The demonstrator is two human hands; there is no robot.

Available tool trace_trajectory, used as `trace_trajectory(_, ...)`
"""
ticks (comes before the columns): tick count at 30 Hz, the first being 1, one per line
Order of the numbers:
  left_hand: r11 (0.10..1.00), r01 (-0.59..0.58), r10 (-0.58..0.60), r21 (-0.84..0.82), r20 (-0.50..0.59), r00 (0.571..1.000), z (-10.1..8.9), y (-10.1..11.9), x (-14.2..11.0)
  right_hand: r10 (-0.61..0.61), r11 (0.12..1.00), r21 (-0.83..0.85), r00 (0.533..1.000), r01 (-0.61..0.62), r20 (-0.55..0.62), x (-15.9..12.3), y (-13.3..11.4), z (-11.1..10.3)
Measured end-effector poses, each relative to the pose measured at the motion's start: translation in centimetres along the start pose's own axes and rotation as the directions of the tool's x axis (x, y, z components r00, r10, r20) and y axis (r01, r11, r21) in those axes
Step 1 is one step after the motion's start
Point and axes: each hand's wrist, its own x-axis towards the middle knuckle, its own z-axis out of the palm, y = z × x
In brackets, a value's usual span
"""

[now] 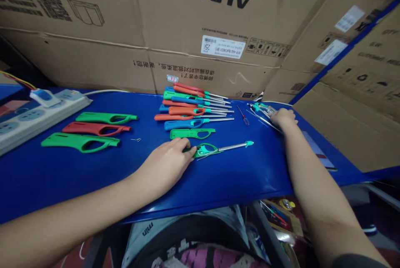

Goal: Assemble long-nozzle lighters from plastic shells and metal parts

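The green lighter (pixel 203 150) lies open, metal tube (pixel 233 147) pointing right.

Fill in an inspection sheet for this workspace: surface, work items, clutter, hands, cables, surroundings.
Surface: blue tabletop, glossy.
Work items: opened green lighter with metal barrel; green half-shell; row of multicoloured lighters; three barrel-less handles.
Clutter: screwdriver; small metal pieces.
Hands: left hand holds the opened green lighter; right hand at parts pile, grip hidden.
Cables: red and yellow wires at white power strip; white cord at back edge.
Surroundings: printed cardboard behind and right.
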Motion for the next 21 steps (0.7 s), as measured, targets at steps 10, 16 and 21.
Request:
trace_trajectory(10,0.984,-0.002,-0.005,-0.180,-0.036,0.999,0.5,-0.8,0.0,-0.279,0.803,0.528,0.957,0.277,-0.077,-5.6,-6.7,-2.0)
trace_trajectory(16,0.725,-0.075,-0.153,-0.684,-0.267,0.951,1.3,-1.3,1.4,-0.793,0.282,0.854,0.607,0.437,-0.049,-15.2,-10.2,-2.6)
trace_trajectory(21,0.365,-0.099,-0.311,-0.926,-0.222,0.924,1.9,-0.6,2.2,-0.914,0.101,0.828,0.381,0.551,-0.142,-19.0,-10.3,-3.0)
